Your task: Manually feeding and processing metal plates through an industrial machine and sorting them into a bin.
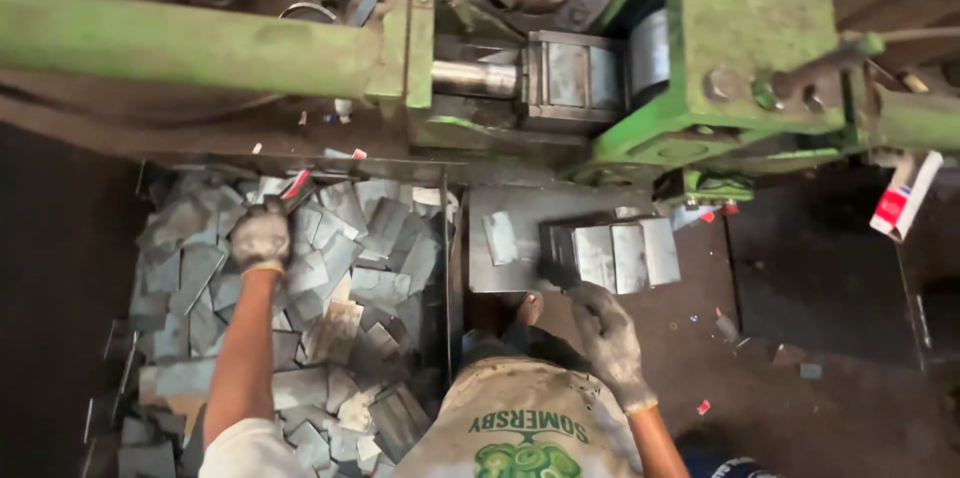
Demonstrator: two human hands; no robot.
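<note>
Left hand: the left hand point(260, 236) sits at left of centre in a grey, grimy work glove with a pale cuff; its fingers are curled down onto the heap of plates, though whether they actually grip a piece cannot be told; the bare forearm runs down to the lower left edge.
Right hand: the right hand point(607, 330) is below centre right, in a matching dirty knit glove; the fingers are loosely bent and spread, holding nothing, just under the stack of plates.
Heap of plates: the heap of plates point(350, 268) fills the left and lower middle of the frame; flat, thin, roughly rectangular pieces of dull grey metal, overlapping at all angles, some with lighter, scuffed faces.
Stack of plates: the stack of plates point(612, 255) lies right of centre; several smooth, shinier rectangular pieces set side by side in a neat row, resting on a flat grey metal shelf point(490, 273).
Machine: the machine point(700, 58) spans the top of the frame; heavy cast metal in chipped green paint, with a long green beam at upper left, a bright steel rod and a blocky steel head at top centre.
Carton: a small white and red carton point(905, 196) stands tilted at the right edge.
Floor: the floor point(830, 378) at lower right is dark and dusty, flecked with small scraps.
</note>
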